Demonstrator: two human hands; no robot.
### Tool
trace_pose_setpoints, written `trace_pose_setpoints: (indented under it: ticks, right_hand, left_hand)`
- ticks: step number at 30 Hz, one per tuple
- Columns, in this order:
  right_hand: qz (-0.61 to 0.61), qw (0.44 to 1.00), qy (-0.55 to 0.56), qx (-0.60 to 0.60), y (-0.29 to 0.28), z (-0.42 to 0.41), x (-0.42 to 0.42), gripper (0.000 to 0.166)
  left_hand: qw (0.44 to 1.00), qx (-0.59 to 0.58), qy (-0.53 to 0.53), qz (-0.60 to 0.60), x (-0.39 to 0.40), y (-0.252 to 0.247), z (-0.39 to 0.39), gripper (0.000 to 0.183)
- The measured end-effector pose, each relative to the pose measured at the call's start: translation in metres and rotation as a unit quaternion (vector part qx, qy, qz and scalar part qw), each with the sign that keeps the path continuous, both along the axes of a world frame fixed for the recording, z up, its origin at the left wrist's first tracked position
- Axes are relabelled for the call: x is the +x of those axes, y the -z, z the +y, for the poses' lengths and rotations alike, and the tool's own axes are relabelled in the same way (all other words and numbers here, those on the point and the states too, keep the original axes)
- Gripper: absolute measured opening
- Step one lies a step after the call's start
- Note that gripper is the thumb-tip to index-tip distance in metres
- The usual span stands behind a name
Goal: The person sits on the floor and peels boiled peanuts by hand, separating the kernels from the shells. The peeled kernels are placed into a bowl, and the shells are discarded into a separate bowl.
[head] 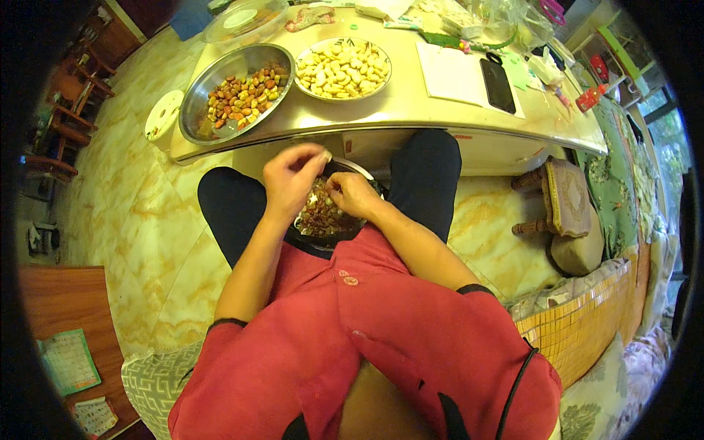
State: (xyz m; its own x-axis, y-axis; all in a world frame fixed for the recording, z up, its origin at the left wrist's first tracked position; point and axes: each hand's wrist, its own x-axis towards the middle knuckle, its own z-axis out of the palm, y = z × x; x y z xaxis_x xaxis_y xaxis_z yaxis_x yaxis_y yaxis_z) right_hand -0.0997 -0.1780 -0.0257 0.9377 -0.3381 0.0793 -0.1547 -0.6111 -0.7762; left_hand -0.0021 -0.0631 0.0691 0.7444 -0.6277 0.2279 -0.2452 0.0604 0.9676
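Observation:
My left hand (294,175) is raised over a waste bin (355,165) between my knees, thumb and fingertips pinched on a small pale piece, apparently a peeled bean (328,156). Close beside it, my right hand (355,193) has its fingers curled above the bin; whether anything is in them is hidden. Brown bean skins (322,217) and some white bits lie in the bin. On the table ahead, a steel basin (190,104) contains brown and green unpeeled beans (245,99). Touching or nearly touching it, a patterned white bowl (344,98) is heaped with pale peeled beans (341,69).
An open notebook (448,74) and a black phone (498,85) lie on the table (352,118) at right. A clear plastic container (247,22) stands behind the basin. A round white stool (165,115) is at the table's left, a carved wooden stool (569,198) at right.

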Motion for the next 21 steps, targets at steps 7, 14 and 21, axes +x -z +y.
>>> trace_pose_setpoints:
  ticks: [7,14,21]
  right_hand:
    - [0.044,0.998,-0.037,0.0,-0.011,0.002,-0.002,0.021]
    - [0.013,0.999,-0.041,-0.023,-0.015,0.004,-0.006,0.02]
    - [0.033,0.996,-0.058,-0.054,-0.006,0.006,-0.004,0.02]
  left_hand:
    - [0.909,0.033,-0.046,-0.413,0.057,-0.092,-0.096,0.017]
    - [0.854,0.308,-0.116,-0.403,0.191,-0.109,-0.069,0.014]
    - [0.813,0.387,0.016,-0.434,0.242,-0.056,-0.074,0.027]
